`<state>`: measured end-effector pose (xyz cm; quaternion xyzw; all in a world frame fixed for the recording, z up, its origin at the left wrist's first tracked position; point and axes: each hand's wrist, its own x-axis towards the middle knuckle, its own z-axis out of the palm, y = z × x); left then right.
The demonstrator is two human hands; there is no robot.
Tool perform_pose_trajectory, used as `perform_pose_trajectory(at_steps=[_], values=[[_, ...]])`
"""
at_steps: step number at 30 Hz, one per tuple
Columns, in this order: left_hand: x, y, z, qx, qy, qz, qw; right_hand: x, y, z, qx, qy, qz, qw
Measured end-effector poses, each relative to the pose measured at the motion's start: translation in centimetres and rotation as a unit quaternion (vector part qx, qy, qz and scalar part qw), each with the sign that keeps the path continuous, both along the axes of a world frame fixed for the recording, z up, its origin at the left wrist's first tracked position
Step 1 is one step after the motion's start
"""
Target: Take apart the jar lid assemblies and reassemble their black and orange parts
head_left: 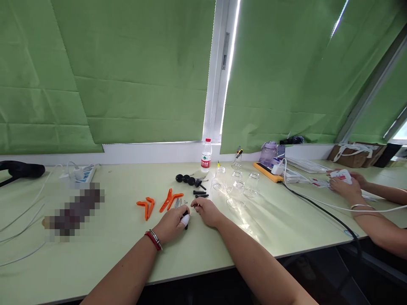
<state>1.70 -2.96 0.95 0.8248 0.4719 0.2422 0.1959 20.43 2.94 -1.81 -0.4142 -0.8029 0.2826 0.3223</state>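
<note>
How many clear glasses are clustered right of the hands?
4: a left glass, a right glass, a rear middle glass and a front middle glass. Overlap may hide another.

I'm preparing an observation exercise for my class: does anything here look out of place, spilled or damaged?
No spill or damage shows. Oddest is the black cable hanging over the table's front edge, where it might snag. White wrapping on the left hand also stands out. The pixelated patch can't be judged.

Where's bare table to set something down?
Bare: between the glasses and black cable; left of the orange clips, short of the blurred patch; between the left forearm and right forearm, by the near edge. Crowded: beyond the left hand and right hand, with clips, bolts, knobs.
</note>
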Motion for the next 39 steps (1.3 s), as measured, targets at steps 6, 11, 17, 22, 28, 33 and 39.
perform_pose_trajectory(at_steps=[6,11,17,22,28,33,39], values=[[0.1,-0.3,0.2,-0.019,-0.005,-0.003,1.000,0.4,0.6,-0.6,-0.082,0.058,0.003,0.995],[0.0,-0.3,0.3,-0.018,0.018,0.000,1.000,0.6,0.2,-0.2,-0.081,0.053,0.003,0.995],[-0.4,-0.1,-0.1,-0.008,0.023,-0.007,1.000,0.9,-0.2,0.2,-0.090,0.051,0.012,0.995],[-0.5,-0.1,-0.2,-0.012,-0.001,-0.006,1.000,0.9,-0.3,0.3,-0.095,0.048,0.012,0.994],[-0.4,-0.1,0.1,-0.007,-0.007,-0.010,1.000,0.8,-0.5,0.7,-0.100,0.042,0.008,0.994],[-0.3,-0.3,0.3,-0.006,-0.015,-0.032,0.999,0.9,-0.3,0.3,-0.098,0.051,0.011,0.994],[-0.2,-0.1,0.2,-0.008,-0.013,-0.049,0.999,0.9,0.1,-0.3,-0.097,0.054,0.015,0.994]])
